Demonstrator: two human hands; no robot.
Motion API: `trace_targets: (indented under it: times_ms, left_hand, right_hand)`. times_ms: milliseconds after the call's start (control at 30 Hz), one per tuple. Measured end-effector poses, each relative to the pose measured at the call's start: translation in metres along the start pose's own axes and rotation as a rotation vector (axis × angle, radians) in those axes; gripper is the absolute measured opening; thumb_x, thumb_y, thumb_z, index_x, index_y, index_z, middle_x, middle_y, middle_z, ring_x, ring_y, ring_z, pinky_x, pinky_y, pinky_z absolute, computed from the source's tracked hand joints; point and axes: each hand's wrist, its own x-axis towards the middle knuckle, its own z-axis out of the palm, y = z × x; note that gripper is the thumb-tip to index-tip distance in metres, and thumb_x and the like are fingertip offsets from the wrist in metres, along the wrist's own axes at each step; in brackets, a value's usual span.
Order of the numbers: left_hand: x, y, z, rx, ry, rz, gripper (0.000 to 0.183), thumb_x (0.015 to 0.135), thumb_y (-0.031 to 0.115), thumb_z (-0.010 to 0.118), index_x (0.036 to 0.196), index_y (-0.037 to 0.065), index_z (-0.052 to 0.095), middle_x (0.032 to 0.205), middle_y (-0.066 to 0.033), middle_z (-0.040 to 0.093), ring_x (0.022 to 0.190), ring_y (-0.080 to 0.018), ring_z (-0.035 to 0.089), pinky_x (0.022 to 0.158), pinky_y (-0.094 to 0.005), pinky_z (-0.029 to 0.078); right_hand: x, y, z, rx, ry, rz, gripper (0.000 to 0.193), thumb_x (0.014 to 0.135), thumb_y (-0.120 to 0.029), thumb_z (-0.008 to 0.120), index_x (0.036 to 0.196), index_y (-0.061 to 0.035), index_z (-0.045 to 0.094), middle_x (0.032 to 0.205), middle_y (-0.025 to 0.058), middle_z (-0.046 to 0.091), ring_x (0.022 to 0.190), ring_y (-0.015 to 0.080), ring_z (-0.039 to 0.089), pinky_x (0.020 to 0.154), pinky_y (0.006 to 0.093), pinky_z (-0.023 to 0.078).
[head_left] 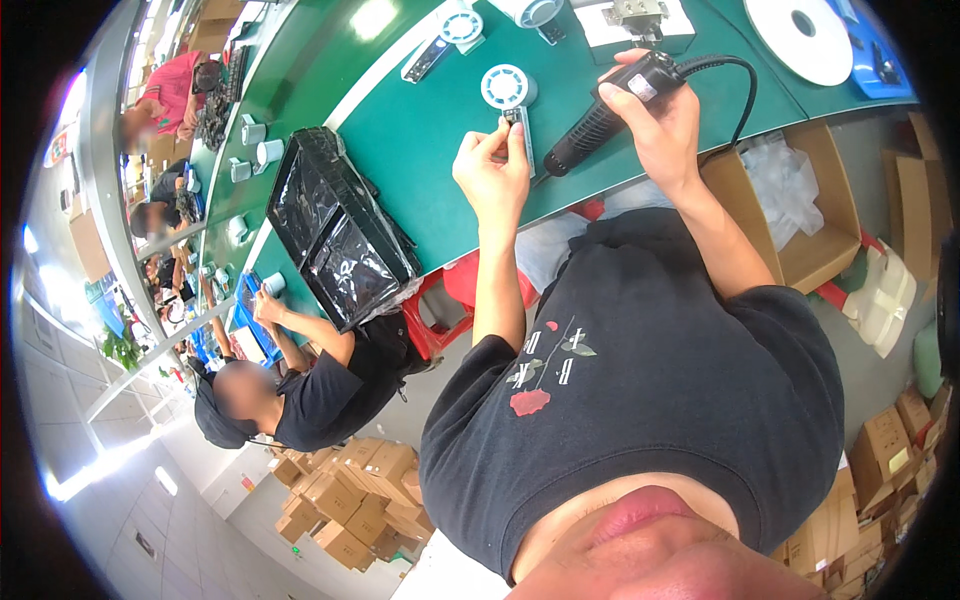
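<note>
My left hand [492,172] is closed in a pinch at the handle of a small handheld fan [506,88], which lies on the green bench top. Its round pale head has a light-blue spoked grille; the handle is partly hidden by my fingers. My right hand [662,128] wraps round a black corded electric screwdriver [584,136]. The tool slants down to the left, and its tip is close beside the handle's near end; whether it touches cannot be made out. Two similar fans, one [460,28] farther left and another [538,12] at the far edge, lie beyond.
A black plastic-lined tray [345,235] lies to the left. Behind the screwdriver stands a metal fixture on a white block [640,38]. A white reel [800,40] and blue bin [878,62] are far right. An open carton [815,240] stands below the bench. Co-workers sit leftward.
</note>
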Motion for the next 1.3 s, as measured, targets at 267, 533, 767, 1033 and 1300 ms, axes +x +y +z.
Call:
trace_targets:
  times_ms: [267,533,767,1033,1300]
  left_hand:
    - [0.02,-0.017,-0.005,-0.213,-0.271,-0.212,0.048,0.086,0.016,0.086,0.125,-0.006,0.068,0.101,-0.0162,0.077,0.084,-0.0194,0.075,0.07,-0.0308,0.059]
    - [-0.001,-0.003,0.025,-0.544,-0.173,-0.378,0.058,0.086,0.016,0.086,0.125,-0.002,0.046,0.093,-0.0172,0.074,0.078,-0.0184,0.074,0.069,-0.0317,0.059]
    - [-0.036,0.037,0.06,-0.43,-0.198,-0.211,0.054,0.084,0.015,0.09,0.118,-0.001,0.051,0.084,-0.0095,0.071,0.072,-0.0116,0.07,0.062,-0.0271,0.056]
    - [-0.044,0.018,0.067,-0.46,-0.068,0.113,0.014,0.087,0.006,0.084,0.095,0.001,0.074,0.082,-0.0045,0.07,0.063,-0.0084,0.063,0.056,-0.0241,0.05]
    - [-0.047,0.02,0.052,-0.261,-0.116,0.325,0.024,0.088,0.009,0.082,0.112,0.007,0.08,0.088,-0.0069,0.068,0.074,-0.0198,0.065,0.065,-0.0317,0.053]
  right_hand:
    - [0.004,0.003,0.004,-0.013,-0.008,-0.208,0.052,0.11,-0.031,0.06,0.147,0.0027,0.046,0.106,0.0105,0.073,0.094,0.0152,0.068,0.087,0.0312,0.056]
    - [0.033,-0.061,-0.009,0.069,0.116,-0.463,0.05,0.11,-0.036,0.059,0.14,0.0021,0.047,0.098,0.0167,0.071,0.081,0.0229,0.067,0.07,0.038,0.059]
    - [0.033,-0.066,-0.019,-0.177,-0.014,-0.532,0.053,0.107,-0.03,0.065,0.14,0.0059,0.045,0.098,0.0229,0.072,0.08,0.0279,0.068,0.067,0.0425,0.061]
    - [0.025,-0.051,-0.017,-0.21,-0.077,-0.485,0.053,0.102,-0.016,0.071,0.14,0.0063,0.042,0.097,0.0232,0.073,0.076,0.0276,0.07,0.071,0.0415,0.063]
    - [0.03,-0.058,-0.015,-0.249,-0.059,-0.46,0.044,0.104,-0.018,0.065,0.135,0.0055,0.043,0.089,0.0243,0.072,0.072,0.0319,0.069,0.065,0.0433,0.061]
